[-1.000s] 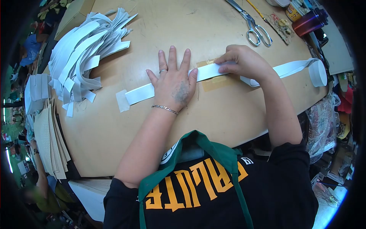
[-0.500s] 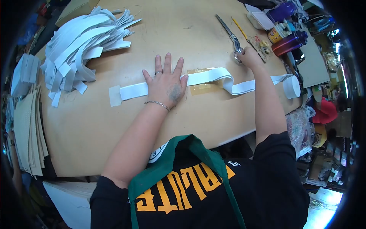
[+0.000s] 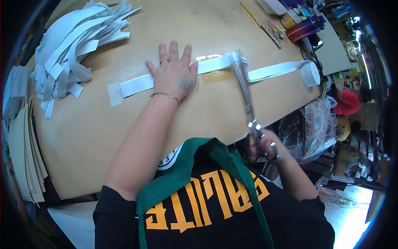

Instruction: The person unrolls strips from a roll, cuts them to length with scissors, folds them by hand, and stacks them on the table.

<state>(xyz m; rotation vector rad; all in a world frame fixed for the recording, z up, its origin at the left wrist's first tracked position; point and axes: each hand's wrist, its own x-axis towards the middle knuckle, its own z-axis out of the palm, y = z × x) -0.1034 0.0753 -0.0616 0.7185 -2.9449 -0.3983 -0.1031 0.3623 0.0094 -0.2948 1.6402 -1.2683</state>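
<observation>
With fingers spread, my left hand presses flat on a white elastic band on the table. The band's left end lies beside a pale tape patch. To the right, the band rises in a loop and runs to a small roll. My right hand, near the table's front edge, grips the handles of metal scissors. The blades, blurred by motion, point away from me and reach the band's raised loop; whether they touch it I cannot tell. Brown tape shows on the table around the band.
A heap of cut white strips lies at the back left. Stacked card sheets stand along the left edge. A yellow pencil-like tool, a dark red-purple bottle and a yellow-labelled jar are at the back right.
My right hand has picked up the scissors from the back right and brought them toward me, blades now at the band. My left hand stays flat on the band. The view has shifted slightly.
</observation>
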